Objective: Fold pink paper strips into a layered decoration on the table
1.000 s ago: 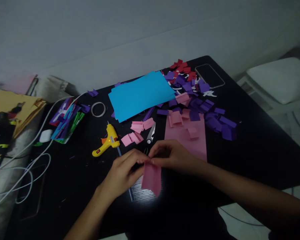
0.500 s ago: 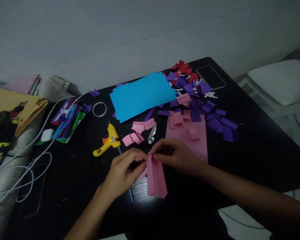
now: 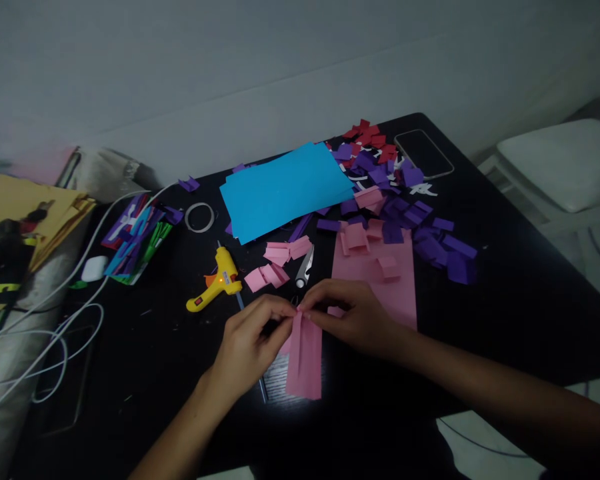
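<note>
A creased strip of pink paper (image 3: 305,363) hangs down toward me over the front of the black table. Its upper end is pinched between the fingertips of my left hand (image 3: 255,337) and my right hand (image 3: 353,313), which nearly meet. Just beyond the fingers lie scissors (image 3: 305,268), partly hidden by my hands. Folded pink paper pieces (image 3: 267,277) rest to their left. Under my right wrist is a larger pink sheet (image 3: 403,287) with a few small folded pieces on it.
A yellow glue gun (image 3: 215,280) with its light on lies left of my hands. Behind are blue sheets (image 3: 287,193), a tape roll (image 3: 199,217) and heaped purple scraps (image 3: 430,247). A phone (image 3: 424,153) lies at the far right; white cables (image 3: 55,340) loop at the left.
The lower end of the pink strip has swung a little to the left and turned flatter toward me. Both hands keep their pinch at its top, almost in place.
</note>
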